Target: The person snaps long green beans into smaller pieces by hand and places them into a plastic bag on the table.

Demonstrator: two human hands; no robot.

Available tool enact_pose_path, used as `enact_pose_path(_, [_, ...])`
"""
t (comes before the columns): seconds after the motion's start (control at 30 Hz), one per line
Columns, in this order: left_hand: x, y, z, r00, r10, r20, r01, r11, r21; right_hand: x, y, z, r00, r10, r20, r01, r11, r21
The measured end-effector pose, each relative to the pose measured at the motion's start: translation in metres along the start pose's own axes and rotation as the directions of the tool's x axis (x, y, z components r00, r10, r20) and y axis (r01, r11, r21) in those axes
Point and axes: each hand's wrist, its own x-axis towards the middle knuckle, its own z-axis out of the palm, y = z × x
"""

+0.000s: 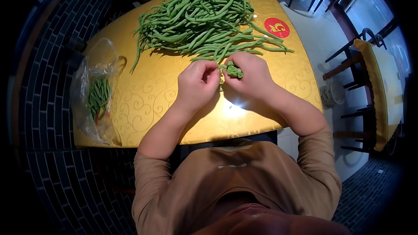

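Observation:
A bunch of green beans [234, 70] is gripped in my right hand [251, 73], with the cut or blunt ends facing me. My left hand [196, 82] is closed right beside it, thumb and finger pinched at the tip of a bean [221, 66] that sticks out of the bunch. Just beyond both hands lies a large heap of long green beans [200, 19], its nearest beans close to my right knuckles. Small bits of bean [221, 88] rest on the tablecloth below my hands.
The table wears a yellow patterned cloth [143, 117] with a round red label [277, 27] at the right. A clear plastic bag [93, 95] holding green beans stands at the left, near a dark brick wall [48, 104]. Chairs and another table [379, 91] stand to the right.

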Motion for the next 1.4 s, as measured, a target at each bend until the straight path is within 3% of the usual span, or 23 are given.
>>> enact_pose_path(0.13, [-0.001, -0.002, 0.001, 1.0, -0.029, 0.0, 0.029, 0.998, 0.049, -0.001, -0.002, -0.001, 0.975, -0.219, -0.038, 0.21, 0.963, -0.17])
enact_pose_path(0.47, [0.003, 0.0, 0.0, 1.0, -0.007, 0.018, 0.006, 0.997, 0.073, -0.001, -0.011, -0.003, 0.962, -0.274, 0.016, 0.271, 0.938, -0.216])
enact_pose_path(0.57, [0.003, -0.003, -0.001, 0.994, -0.098, 0.052, 0.1, 0.994, -0.045, 0.001, -0.012, -0.004, 0.967, -0.248, 0.05, 0.253, 0.947, -0.198])
enact_pose_path(0.67, [0.006, 0.0, -0.008, 0.942, -0.281, 0.184, 0.315, 0.929, -0.195, 0.003, -0.006, 0.0, 0.977, -0.211, 0.009, 0.211, 0.975, -0.071])
enact_pose_path(0.77, [0.01, -0.001, -0.015, 0.89, -0.354, 0.289, 0.438, 0.839, -0.322, 0.009, -0.005, -0.01, 0.987, 0.006, 0.161, -0.027, 0.991, 0.13])
enact_pose_path(0.83, [0.012, -0.01, -0.017, 0.897, -0.332, 0.292, 0.408, 0.875, -0.26, 0.014, -0.006, -0.021, 0.954, 0.139, 0.265, -0.225, 0.916, 0.332])
enact_pose_path(0.9, [0.013, -0.019, -0.018, 0.918, -0.313, 0.243, 0.368, 0.901, -0.23, 0.016, 0.007, -0.028, 0.882, 0.344, 0.322, -0.471, 0.618, 0.63])
enact_pose_path(0.97, [0.015, -0.028, -0.02, 0.933, -0.286, 0.22, 0.331, 0.921, -0.207, 0.026, 0.007, -0.033, 0.873, 0.324, 0.364, -0.461, 0.308, 0.832])
enact_pose_path(1.0, [0.016, -0.031, -0.02, 0.961, -0.207, 0.186, 0.227, 0.97, -0.092, 0.033, 0.011, -0.03, 0.876, 0.288, 0.388, -0.461, 0.261, 0.848])
enact_pose_path(1.03, [0.016, -0.033, -0.021, 0.966, -0.137, 0.221, 0.138, 0.99, 0.013, 0.042, 0.01, -0.027, 0.868, 0.226, 0.442, -0.487, 0.211, 0.848])
enact_pose_path(1.1, [0.009, -0.041, -0.013, 0.971, -0.025, 0.237, -0.02, 0.983, 0.184, 0.062, -0.008, -0.016, 0.819, 0.263, 0.51, -0.557, 0.152, 0.816])
enact_pose_path(1.2, [-0.005, -0.045, -0.007, 0.956, 0.044, 0.29, -0.115, 0.966, 0.231, 0.102, -0.047, 0.009, 0.696, 0.276, 0.663, -0.718, 0.272, 0.641])
enact_pose_path(1.23, [-0.016, -0.036, -0.013, 0.911, 0.163, 0.38, -0.375, 0.711, 0.595, 0.115, -0.059, 0.022, 0.614, 0.293, 0.733, -0.79, 0.221, 0.572])
enact_pose_path(1.27, [-0.015, -0.023, -0.016, 0.919, -0.242, 0.31, 0.151, 0.945, 0.291, 0.127, -0.069, 0.038, 0.555, 0.256, 0.791, -0.83, 0.237, 0.506])
enact_pose_path(1.3, [-0.008, -0.013, -0.017, 0.711, -0.581, 0.396, 0.654, 0.753, -0.07, 0.137, -0.079, 0.057, 0.493, 0.222, 0.841, -0.862, 0.255, 0.438])
enact_pose_path(1.33, [0.001, -0.015, -0.013, 0.695, -0.536, 0.479, 0.569, 0.818, 0.091, 0.145, -0.09, 0.077, 0.42, 0.234, 0.877, -0.894, 0.274, 0.355])
enact_pose_path(1.4, [0.014, -0.02, -0.007, 0.706, -0.378, 0.599, 0.189, 0.916, 0.355, 0.155, -0.099, 0.13, 0.273, 0.201, 0.941, -0.935, 0.287, 0.21])
